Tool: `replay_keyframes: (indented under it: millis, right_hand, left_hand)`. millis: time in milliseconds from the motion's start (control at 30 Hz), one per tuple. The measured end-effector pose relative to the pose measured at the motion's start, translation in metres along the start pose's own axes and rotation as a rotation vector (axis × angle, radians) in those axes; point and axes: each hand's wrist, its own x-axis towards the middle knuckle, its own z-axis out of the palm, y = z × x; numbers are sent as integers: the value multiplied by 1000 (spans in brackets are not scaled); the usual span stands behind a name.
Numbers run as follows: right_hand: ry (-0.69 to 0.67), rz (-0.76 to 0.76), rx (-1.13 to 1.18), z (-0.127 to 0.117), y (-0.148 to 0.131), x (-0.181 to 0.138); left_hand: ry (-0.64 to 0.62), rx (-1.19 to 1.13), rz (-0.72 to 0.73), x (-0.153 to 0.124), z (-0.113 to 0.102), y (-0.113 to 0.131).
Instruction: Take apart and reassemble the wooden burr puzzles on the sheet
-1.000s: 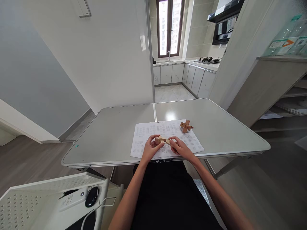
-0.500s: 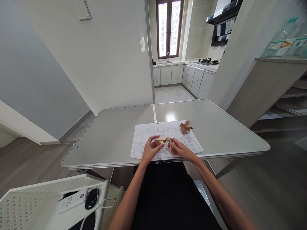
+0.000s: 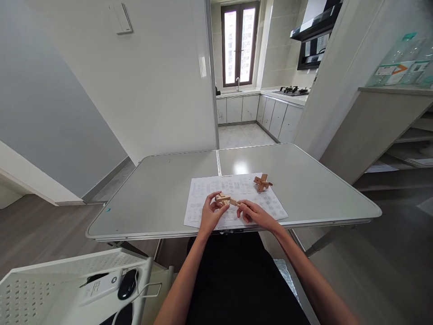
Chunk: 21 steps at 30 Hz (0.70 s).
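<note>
Over a printed sheet (image 3: 199, 192) with small line diagrams, my left hand (image 3: 210, 213) is closed around light wooden puzzle pieces (image 3: 223, 198) fitted together. My right hand (image 3: 254, 213) pinches the end of another light wooden puzzle piece (image 3: 233, 202), whose far end meets the pieces in my left hand. Whether the two parts interlock is too small to tell. A darker brown wooden burr puzzle (image 3: 262, 182), its bars crossed, sits on the sheet's far right corner.
The sheet lies at the near edge of a pale folding table (image 3: 162, 189). Below left stands a white basket (image 3: 43, 271) holding a black mouse (image 3: 127, 284) and a white power strip (image 3: 101, 286). Plastic bottles (image 3: 399, 67) stand on a shelf at right.
The piece in my right hand has turned and now points down toward the right, level with the pieces in my left hand. The view has tilted slightly upward.
</note>
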Motion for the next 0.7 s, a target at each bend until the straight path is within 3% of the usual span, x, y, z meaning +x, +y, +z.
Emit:
replay_keyframes:
  millis: [433, 700]
  right_hand:
    - [-62, 57, -31, 1, 4, 7]
    - [-46, 59, -60, 1, 4, 7]
  left_hand:
    - [85, 7, 118, -3, 3, 2]
    - [-80, 80, 100, -8, 5, 9]
